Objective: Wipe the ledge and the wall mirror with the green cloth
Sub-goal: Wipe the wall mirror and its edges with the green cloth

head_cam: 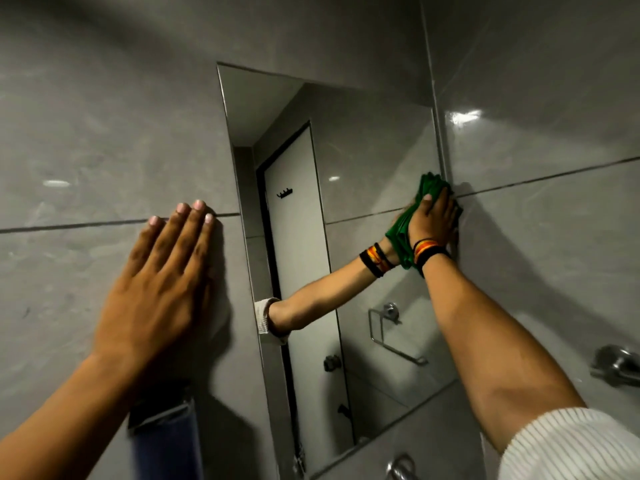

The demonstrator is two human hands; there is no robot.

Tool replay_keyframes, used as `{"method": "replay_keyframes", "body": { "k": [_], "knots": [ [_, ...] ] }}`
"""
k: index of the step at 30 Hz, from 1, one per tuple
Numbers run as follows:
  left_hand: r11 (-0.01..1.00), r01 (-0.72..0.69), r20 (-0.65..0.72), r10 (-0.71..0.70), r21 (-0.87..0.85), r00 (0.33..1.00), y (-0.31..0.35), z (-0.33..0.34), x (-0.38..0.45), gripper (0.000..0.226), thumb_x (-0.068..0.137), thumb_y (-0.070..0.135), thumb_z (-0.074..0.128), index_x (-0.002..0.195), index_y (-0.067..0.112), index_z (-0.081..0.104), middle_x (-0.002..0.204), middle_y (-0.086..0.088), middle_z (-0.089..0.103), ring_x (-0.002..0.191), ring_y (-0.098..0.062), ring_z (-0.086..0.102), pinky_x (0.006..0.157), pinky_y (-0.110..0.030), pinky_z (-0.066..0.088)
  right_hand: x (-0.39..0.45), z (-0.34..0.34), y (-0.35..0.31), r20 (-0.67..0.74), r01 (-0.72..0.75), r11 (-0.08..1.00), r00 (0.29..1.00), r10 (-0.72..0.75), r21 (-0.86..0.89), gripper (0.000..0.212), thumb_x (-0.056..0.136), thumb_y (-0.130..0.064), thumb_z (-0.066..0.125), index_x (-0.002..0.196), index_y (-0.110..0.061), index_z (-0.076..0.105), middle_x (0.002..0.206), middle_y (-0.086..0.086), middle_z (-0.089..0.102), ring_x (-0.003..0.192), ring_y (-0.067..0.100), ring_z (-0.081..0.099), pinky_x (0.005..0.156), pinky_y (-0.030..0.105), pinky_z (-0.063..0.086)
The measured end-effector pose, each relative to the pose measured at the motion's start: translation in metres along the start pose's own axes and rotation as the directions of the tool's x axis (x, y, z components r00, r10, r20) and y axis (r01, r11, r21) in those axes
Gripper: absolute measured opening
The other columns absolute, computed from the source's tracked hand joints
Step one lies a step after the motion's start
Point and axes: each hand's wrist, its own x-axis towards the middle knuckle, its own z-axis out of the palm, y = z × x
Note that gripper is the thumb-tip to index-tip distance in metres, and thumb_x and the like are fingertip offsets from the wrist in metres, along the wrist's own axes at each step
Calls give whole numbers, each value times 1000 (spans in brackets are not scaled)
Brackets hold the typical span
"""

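Right hand [434, 220] clamps bunched green cloth [403, 233] flat against mirror [363, 161], at its right edge; left hand [162, 282] splayed, fingers apart, braced on wall tile [86, 133]; mirror wipe apparently midway, lower glass likely left; ledge out of view.

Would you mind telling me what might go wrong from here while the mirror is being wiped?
The right hand presses the green cloth at the mirror's right edge, so part of it rubs the wall tile rather than glass, and the centre may be missed. The left hand lies flat on glossy tile; it might slip or leave prints. The bunched cloth could streak.
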Motion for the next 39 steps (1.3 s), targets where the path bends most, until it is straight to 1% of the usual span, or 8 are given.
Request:
{"method": "replay_keyframes", "body": {
  "k": [10, 16, 22, 26, 28, 31, 36, 39],
  "knots": [
    [999, -2, -30, 1, -37, 1000, 1, -1, -1, 70, 101, 32, 32, 162, 0, 17, 171, -20, 11, 160, -31, 4, 130, -48, 1, -125, -14, 164, -19, -127, 991, 992, 128, 37, 70, 97, -49, 16, 157, -13, 18, 165, 12, 16, 153, 29, 15, 124, 42, 6],
    [998, -12, -43, 10, -54, 999, 1, 0, 0, 70, 102, 33, 29, 162, 0, 16, 171, -20, 10, 160, -32, 4, 130, -49, 2, -171, -25, 219, -2, -189, 982, 982, 189, -18, 72, 96, -50, 14, 158, -13, 14, 166, 10, 12, 153, 29, 11, 124, 41, 4],
    [998, -21, -34, 19, -56, 999, 2, 1, 0, 70, 102, 34, 29, 163, 1, 15, 172, -20, 8, 160, -32, 3, 130, -50, 3, -202, -21, 218, 25, -51, 998, 998, 52, -25, 67, 99, -48, 15, 158, -17, 13, 167, 5, 11, 154, 23, 8, 124, 38, 2],
    [998, -17, -33, 15, -58, 999, 3, 0, 0, 70, 102, 33, 30, 163, 0, 15, 172, -20, 8, 160, -32, 3, 130, -50, 3, -238, -19, 202, 62, 63, 998, 996, -62, -9, 64, 100, -49, 15, 158, -22, 12, 167, -1, 7, 154, 16, 1, 126, 43, 5],
    [998, -16, -36, 14, -57, 999, 2, -1, -1, 70, 102, 33, 31, 163, 0, 15, 172, -20, 8, 160, -32, 3, 130, -49, 1, -259, -17, 188, 64, 118, 993, 991, -117, -13, 62, 102, -45, 18, 158, -20, 14, 167, 0, 8, 154, 13, 1, 126, 43, 5],
    [999, -10, -40, 9, -36, 999, 3, -1, -1, 70, 103, 32, 31, 163, 2, 13, 172, -18, 6, 160, -30, 0, 130, -46, -2, -298, -13, 164, 61, 187, 982, 981, -186, -18, 59, 103, -39, 22, 157, -15, 20, 166, 4, 16, 154, 16, 6, 125, 45, 10],
    [1000, -2, -31, 2, -14, 1000, 4, -3, -1, 69, 104, 32, 32, 163, 2, 13, 172, -18, 6, 161, -29, -1, 130, -44, -4, -377, -3, 115, 69, 187, 982, 980, -186, -8, 58, 103, -36, 23, 156, -14, 22, 166, 3, 15, 154, 22, 9, 125, 40, 7],
    [1000, -1, -34, 0, -25, 999, 5, -4, 0, 69, 103, 32, 32, 163, 1, 14, 172, -19, 8, 160, -30, 2, 130, -45, -2, -404, 5, 93, 49, 132, 991, 990, -132, 8, 58, 102, -32, 29, 156, -14, 24, 166, 3, 16, 154, 21, 8, 124, 43, 11]
  ]
}}
